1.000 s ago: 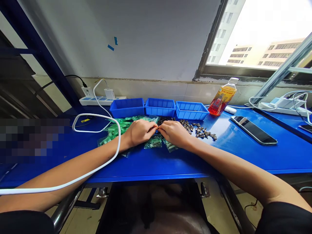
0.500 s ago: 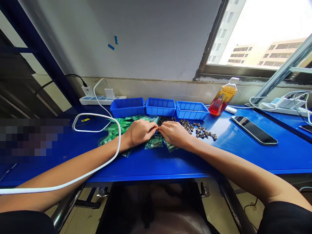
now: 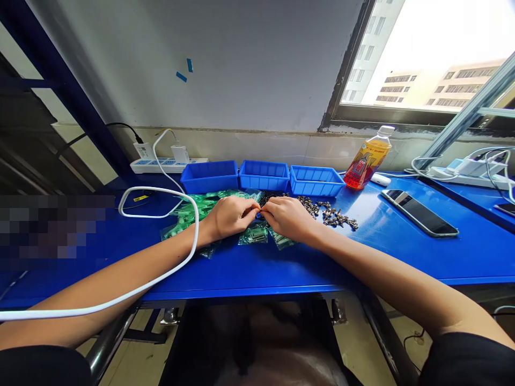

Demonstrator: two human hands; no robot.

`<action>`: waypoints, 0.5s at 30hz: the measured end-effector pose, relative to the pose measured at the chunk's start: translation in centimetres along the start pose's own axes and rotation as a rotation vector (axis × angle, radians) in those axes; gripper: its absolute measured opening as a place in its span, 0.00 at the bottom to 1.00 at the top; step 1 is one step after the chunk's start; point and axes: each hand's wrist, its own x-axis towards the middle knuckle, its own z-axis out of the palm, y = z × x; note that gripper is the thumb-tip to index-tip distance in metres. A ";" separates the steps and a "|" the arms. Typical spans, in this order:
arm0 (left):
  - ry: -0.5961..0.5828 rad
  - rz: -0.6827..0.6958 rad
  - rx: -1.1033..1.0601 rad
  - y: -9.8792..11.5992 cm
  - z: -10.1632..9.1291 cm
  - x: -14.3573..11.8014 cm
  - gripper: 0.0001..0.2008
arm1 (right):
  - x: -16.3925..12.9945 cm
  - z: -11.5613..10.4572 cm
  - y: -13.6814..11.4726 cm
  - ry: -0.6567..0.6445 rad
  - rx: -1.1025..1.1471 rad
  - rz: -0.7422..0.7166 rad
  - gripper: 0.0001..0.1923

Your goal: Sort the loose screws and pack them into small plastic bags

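My left hand (image 3: 233, 215) and my right hand (image 3: 286, 216) meet fingertip to fingertip above the table, both closed in a pinch. What lies between the fingers, if anything, is too small and hidden to make out. Under and left of my left hand spreads a heap of green-tinted plastic bags (image 3: 183, 214). One small clear bag with metal pieces (image 3: 253, 234) rests just below the hands, and a second bag (image 3: 281, 241) is partly covered by my right hand. Dark screws (image 3: 270, 196) lie behind the fingertips, and loose silvery-brown screws (image 3: 338, 219) are scattered right of my right hand.
Three blue bins stand along the wall: left (image 3: 209, 177), middle (image 3: 264, 176) and right (image 3: 316, 181). A drink bottle (image 3: 368, 159) and a phone (image 3: 419, 213) are on the right. A white cable (image 3: 196, 230) loops over my left forearm. Power strips (image 3: 161, 165) sit at the back.
Almost nothing differs. My hands stay pinched together at the same spot, with only a slight shift of the fingers and of the camera view.
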 end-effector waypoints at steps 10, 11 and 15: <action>-0.040 0.027 0.063 0.1 0.0 -0.1 0.13 | 0.0 -0.2 -0.2 -0.046 -0.020 0.001 0.13; -0.035 0.033 0.069 0.2 0.0 -0.1 0.13 | 0.0 -0.2 -0.2 -0.048 -0.022 -0.005 0.13; -0.009 0.026 0.052 0.3 -0.1 -0.1 0.11 | 0.0 -0.2 -0.3 -0.061 -0.019 -0.008 0.12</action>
